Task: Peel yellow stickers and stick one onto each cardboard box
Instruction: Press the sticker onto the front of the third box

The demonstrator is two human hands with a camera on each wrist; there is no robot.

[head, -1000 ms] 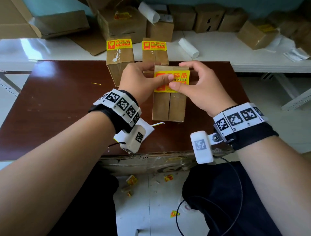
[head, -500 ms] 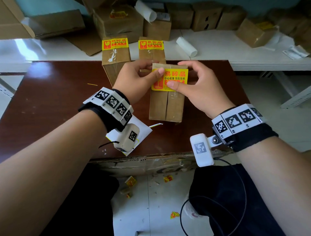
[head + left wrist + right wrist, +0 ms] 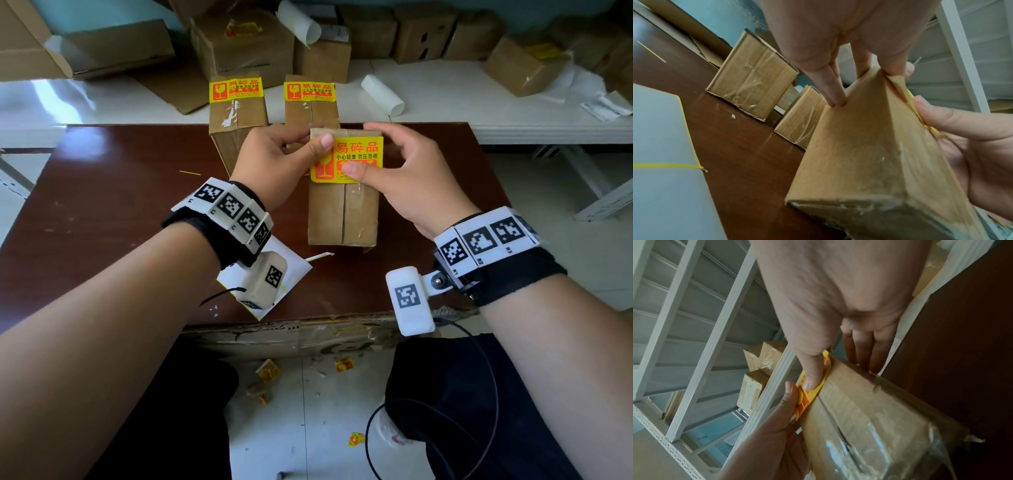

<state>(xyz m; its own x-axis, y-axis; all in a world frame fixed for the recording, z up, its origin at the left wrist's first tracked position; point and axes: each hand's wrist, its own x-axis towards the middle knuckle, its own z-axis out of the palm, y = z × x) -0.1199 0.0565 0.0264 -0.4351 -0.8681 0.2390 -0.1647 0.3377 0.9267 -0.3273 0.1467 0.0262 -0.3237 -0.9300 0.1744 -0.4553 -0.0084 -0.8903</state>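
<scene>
Two stickered cardboard boxes stand at the far edge of the brown counter (image 3: 102, 205), one (image 3: 236, 116) in the upper middle of the head view and a second (image 3: 311, 109) just to its right; each carries a yellow sticker on its top end, and the second is partly hidden behind the left hand; a white backing sheet (image 3: 294, 263) with a yellow edge lies on the counter below the left wrist, partly covered by the wrist camera; behind the counter a white shelf (image 3: 479, 99) holds more brown boxes and a white paper roll (image 3: 383, 94); yellow scraps lie on the floor at the bottom of the frame; the box being labelled (image 3: 342, 212) sits in the centre of the head view between both hands, with the yellow sticker (image 3: 356, 150) lying across its upper end; the left hand (image 3: 274, 161) grips the box's left side, fingers curled behind it and thumb pressed on the sticker's upper left corner; the right hand (image 3: 407, 178) grips the right side, fingers wrapped over the top edge and thumb pressing the sticker's lower edge; in the right wrist view both thumbs lie on the sticker (image 3: 809, 395) at the box's rim.
</scene>
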